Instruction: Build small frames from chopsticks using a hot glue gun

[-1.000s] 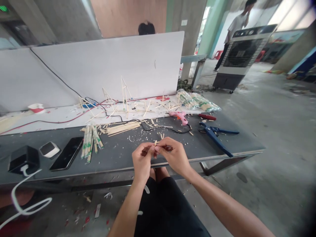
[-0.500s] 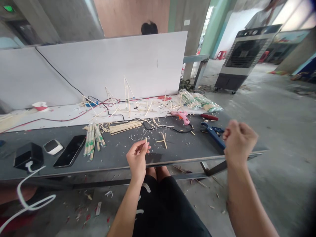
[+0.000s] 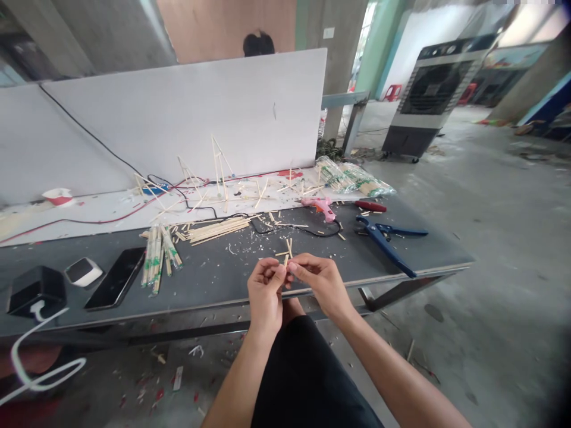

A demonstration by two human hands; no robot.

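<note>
My left hand (image 3: 266, 291) pinches a short piece of wooden stick (image 3: 286, 260) upright between thumb and fingertips, above the table's front edge. Right beside it, my right hand (image 3: 322, 280) is closed in a pinch, its fingertips meeting those of the left; what lies between its fingers is hidden. Just beyond the fingertips, a small joined figure of short sticks (image 3: 289, 245) rests on the dark tabletop, partly covered by my hands. Farther back lies a pink glue gun (image 3: 322, 208). To the right are blue-handled cutters (image 3: 386, 241) with their handles spread.
Loose sticks (image 3: 218, 229) and wrapped chopsticks (image 3: 155, 255) lie left of centre, near a phone (image 3: 116, 278) and a black box (image 3: 36, 290). Glued stick frames (image 3: 219, 172) stand along the white board (image 3: 178, 119). A red-handled tool (image 3: 371, 206) and bagged sticks (image 3: 352, 177) are back right.
My right hand has come from beside the cutters, at right, to meet my left hand. The left hand, still holding the stick piece, has shifted slightly right. The view has turned a little.
</note>
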